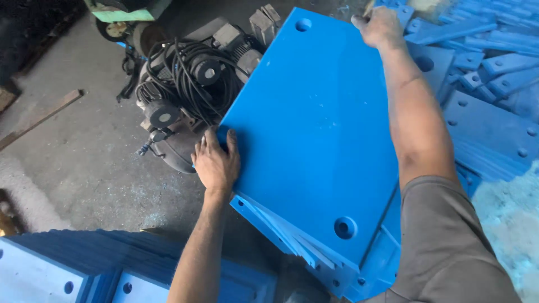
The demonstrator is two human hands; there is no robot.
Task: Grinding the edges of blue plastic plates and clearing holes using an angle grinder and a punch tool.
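A large bright blue plate [314, 129] with round holes at its corners lies tilted on top of a stack of similar blue plates [292, 235]. My left hand [216, 160] grips the plate's near left corner, fingers curled over its edge. My right hand [380, 25] holds the far top edge of the same plate, arm stretched across its right side. Something thin sticks up out of that hand, and I cannot tell what it is.
A dark air compressor [185, 90] wrapped in black hose stands just left of the plate. Painted blue parts [488, 73] are spread out at the right. More blue plates [67, 269] lie at the lower left. A wooden plank [42, 118] lies on the concrete floor.
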